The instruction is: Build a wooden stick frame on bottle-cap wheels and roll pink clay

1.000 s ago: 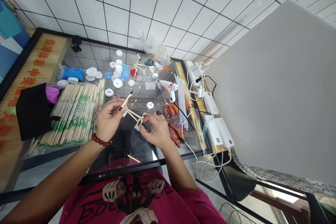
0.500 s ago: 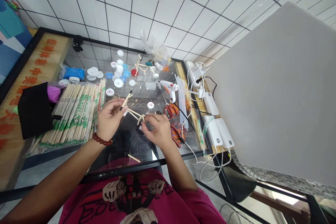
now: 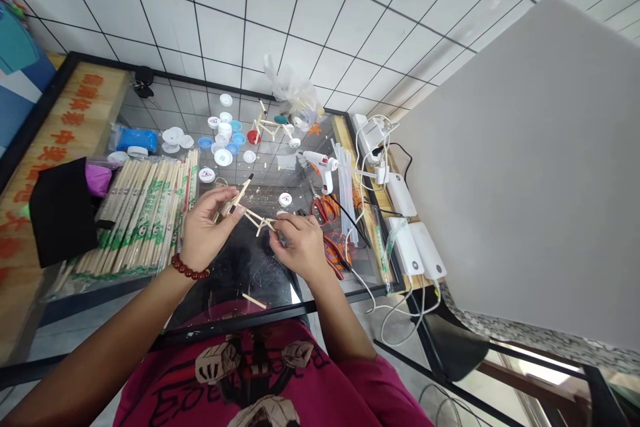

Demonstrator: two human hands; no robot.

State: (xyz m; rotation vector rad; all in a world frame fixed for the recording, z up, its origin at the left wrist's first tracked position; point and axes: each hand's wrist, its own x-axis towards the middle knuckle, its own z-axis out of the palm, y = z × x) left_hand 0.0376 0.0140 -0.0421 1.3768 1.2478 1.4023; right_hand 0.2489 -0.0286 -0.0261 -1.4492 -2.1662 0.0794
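Between my two hands is a small frame of joined wooden sticks (image 3: 255,217), held above the glass table. My left hand (image 3: 209,219) pinches its left end, where a stick with a black tip points up and away. The fingers of my right hand (image 3: 299,240) close on the frame's right end; the exact contact is partly hidden by the fingers. A short loose stick (image 3: 255,301) lies near the table's front edge. Farther back stands a similar stick frame (image 3: 271,125) beside a red bottle cap (image 3: 253,137).
Packs of wrapped chopsticks (image 3: 145,220) lie on the left, with a black cloth (image 3: 63,213) beside them. Several bottle caps (image 3: 223,157) are at the back. To the right are a glue gun (image 3: 323,170), glue sticks (image 3: 346,190), red-handled pliers (image 3: 334,257), scissors (image 3: 325,208) and cables.
The stick frame has tilted slightly between my hands, its right part turning and its lower leg shifting left. Both hands keep hold of it with little movement.
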